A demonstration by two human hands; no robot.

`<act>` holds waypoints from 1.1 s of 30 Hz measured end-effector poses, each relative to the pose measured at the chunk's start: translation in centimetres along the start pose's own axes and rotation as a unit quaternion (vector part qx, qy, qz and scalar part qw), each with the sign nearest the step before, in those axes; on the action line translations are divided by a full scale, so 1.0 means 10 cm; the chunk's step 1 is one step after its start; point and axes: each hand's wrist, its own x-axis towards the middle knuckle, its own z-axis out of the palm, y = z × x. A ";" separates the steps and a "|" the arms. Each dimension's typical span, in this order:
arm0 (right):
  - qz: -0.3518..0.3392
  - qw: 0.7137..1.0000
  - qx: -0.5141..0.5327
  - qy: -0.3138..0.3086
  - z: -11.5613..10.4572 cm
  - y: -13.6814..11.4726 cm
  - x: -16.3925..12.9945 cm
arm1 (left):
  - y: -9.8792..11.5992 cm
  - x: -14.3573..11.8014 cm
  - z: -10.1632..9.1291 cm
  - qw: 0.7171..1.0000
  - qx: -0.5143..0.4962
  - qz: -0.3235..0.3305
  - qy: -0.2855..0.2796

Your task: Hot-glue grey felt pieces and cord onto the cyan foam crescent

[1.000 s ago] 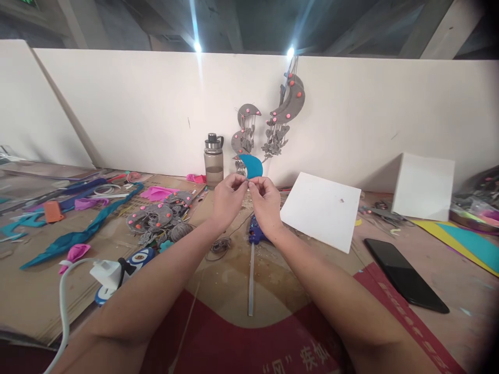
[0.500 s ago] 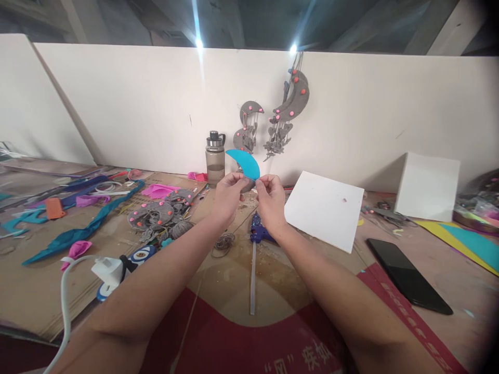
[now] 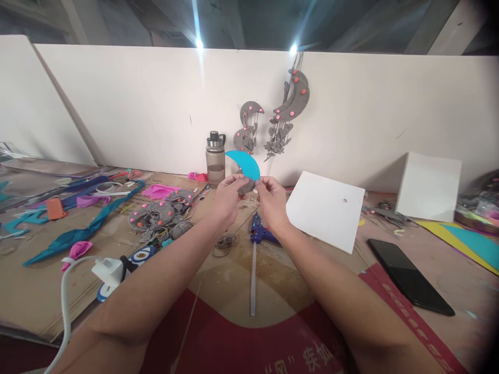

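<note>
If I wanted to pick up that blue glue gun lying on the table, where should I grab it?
Probably by the handle of the glue gun, from above: it lies flat under the right hand. The clear glue stick juts out toward you, so avoid that end.

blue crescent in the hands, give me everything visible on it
The blue crescent is a flat, thin cut-out in plain bright blue, like foam sheet or card, with smooth curved edges and no decoration showing. It is held up above the table, in front of the white wall, arched with one pointed tip toward the left beside the bottle. Its lower right end is pinched between the left hand and right hand, where a small grey piece sits against it. Nothing else touches it.
</note>
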 end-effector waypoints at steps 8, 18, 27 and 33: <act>0.017 1.000 -0.016 0.005 -0.08 -0.04 0.07 | 0.16 0.01 -0.04 0.979 0.185 0.065 -0.050; -0.050 0.993 -0.105 0.000 -0.11 -0.14 0.04 | 0.42 0.09 -0.18 0.954 0.285 -0.037 -0.084; -0.059 0.990 -0.125 -0.008 -0.11 -0.16 0.02 | 0.37 0.06 -0.12 0.975 0.158 -0.107 -0.114; -0.042 0.995 -0.086 -0.021 -0.10 -0.12 0.04 | 0.29 0.04 -0.04 0.990 0.059 -0.101 -0.080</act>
